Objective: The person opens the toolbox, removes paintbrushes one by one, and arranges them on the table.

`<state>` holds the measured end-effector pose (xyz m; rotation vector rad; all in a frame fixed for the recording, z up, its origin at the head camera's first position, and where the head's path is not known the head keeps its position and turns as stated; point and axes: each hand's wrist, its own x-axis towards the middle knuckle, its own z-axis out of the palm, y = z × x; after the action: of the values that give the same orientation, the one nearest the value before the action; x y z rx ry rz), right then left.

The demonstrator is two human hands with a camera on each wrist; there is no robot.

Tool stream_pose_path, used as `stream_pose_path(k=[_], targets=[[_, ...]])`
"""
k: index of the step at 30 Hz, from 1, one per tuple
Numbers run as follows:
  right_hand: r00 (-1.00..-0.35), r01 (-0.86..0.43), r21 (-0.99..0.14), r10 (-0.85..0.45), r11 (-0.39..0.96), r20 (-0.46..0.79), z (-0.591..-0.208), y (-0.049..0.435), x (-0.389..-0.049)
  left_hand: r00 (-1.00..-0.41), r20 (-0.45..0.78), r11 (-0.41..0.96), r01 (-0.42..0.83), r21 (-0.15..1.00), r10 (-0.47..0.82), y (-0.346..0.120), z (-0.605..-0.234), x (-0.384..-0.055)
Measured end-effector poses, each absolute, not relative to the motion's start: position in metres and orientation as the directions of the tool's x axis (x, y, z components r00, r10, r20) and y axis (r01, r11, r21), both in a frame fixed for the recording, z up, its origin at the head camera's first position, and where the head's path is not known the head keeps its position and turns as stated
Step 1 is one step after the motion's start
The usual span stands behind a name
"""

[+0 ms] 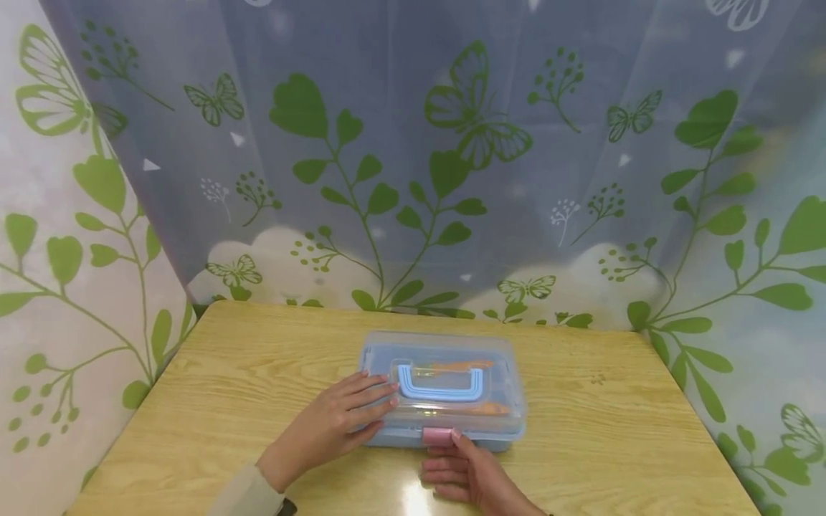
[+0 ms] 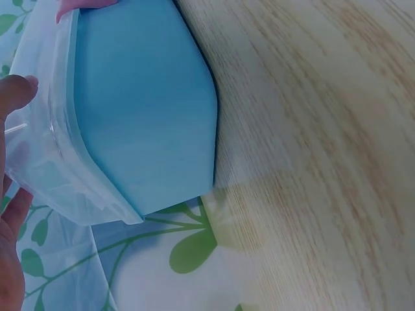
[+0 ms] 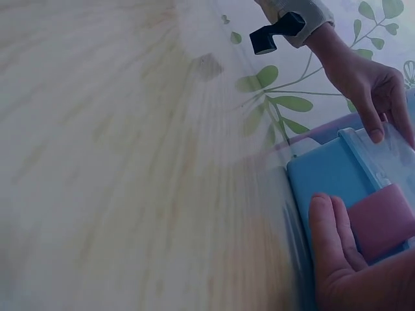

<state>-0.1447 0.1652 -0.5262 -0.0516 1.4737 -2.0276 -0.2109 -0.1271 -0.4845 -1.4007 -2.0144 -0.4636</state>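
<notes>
A light blue plastic storage box (image 1: 452, 423) with a clear lid (image 1: 381, 351) sits on the table. A blue carry handle (image 1: 441, 393) lies on the lid, and a pink latch (image 1: 438, 436) is at the middle of the front. My left hand (image 1: 333, 418) rests on the lid's left side, fingers spread over its top; in the left wrist view the thumb (image 2: 18, 92) lies against the lid. My right hand (image 1: 476, 476) is at the front, its thumb tip touching the latch's right end. Its fingers extend below the latch, straight in the right wrist view.
Orange things (image 1: 487, 408) show through the clear lid. The box stands on a wood-grain table (image 1: 600, 444). Curtains (image 1: 400, 143) printed with leaves and butterflies hang behind the table and at both sides.
</notes>
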Motion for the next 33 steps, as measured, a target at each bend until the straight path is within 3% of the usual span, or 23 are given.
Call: stream_pose_path(k=[17, 33], targets=[[-0.869, 0.443, -0.868, -0.345, -0.225, -0.354, -0.5273, 0.1626, -0.1434, -0.231, 0.704, 0.357, 0.934, -0.033, 0.671, -0.1268, -0.4895, -0.2093], [-0.884, 0.448, -0.867, -0.253, -0.216, -0.394, -0.5292, 0.1567, -0.1465, -0.279, 0.714, 0.367, 0.930, 0.033, 0.642, -0.1245, -0.4929, -0.2071]])
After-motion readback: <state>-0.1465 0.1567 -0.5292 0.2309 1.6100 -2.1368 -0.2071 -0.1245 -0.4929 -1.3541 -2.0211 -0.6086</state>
